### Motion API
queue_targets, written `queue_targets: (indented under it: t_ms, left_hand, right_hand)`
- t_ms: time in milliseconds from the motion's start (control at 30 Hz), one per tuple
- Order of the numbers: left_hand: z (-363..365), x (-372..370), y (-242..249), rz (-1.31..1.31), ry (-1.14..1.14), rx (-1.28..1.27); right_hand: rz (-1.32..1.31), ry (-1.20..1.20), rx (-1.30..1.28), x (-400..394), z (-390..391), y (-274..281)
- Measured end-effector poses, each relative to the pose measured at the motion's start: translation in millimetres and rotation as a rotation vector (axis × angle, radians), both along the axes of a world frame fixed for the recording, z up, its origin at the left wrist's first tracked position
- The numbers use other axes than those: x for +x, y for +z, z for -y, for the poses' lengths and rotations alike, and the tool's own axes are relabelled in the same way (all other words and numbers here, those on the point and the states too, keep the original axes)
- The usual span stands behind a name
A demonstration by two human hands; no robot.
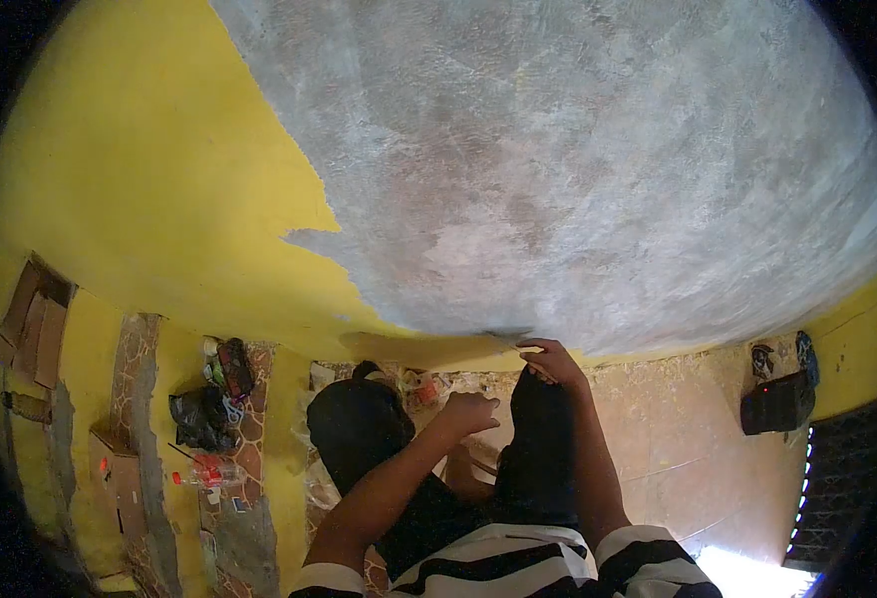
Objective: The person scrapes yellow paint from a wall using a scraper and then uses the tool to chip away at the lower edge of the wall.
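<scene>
In the head view, my right hand (550,363) is raised at the base of the wall, its fingers pinched together. Whatever lies between those fingers is too small to make out. Just in front of them is the lower edge of a large grey, patchy area (558,179) on the wall, bordered by yellow paint (159,169) with a ragged edge. My left hand (472,411) is closed above my lap, between my dark-trousered knees (359,429). Its palm side is hidden, so I cannot see what it holds, if anything.
Steps on the left carry a black plastic bag (202,417), a clear bottle with a red label (214,471) and cardboard boxes (35,324). Pale floor (688,448) stretches right. A dark box (777,403) stands by the wall, near a dark metal gate (842,488).
</scene>
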State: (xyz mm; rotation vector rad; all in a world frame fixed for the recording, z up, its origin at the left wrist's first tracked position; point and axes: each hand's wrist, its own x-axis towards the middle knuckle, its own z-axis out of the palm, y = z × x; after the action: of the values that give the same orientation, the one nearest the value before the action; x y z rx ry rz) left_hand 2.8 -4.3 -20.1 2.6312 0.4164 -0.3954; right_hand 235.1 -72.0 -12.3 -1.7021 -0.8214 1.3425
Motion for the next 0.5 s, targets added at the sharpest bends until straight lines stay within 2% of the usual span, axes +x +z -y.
queue_targets:
  t_ms: [500]
  left_hand:
    - [0.6,-0.1,1.9,-0.007,-0.006,0.025]
  right_hand:
    - [-0.025,0.014,0.033,1.1,0.7,-0.5]
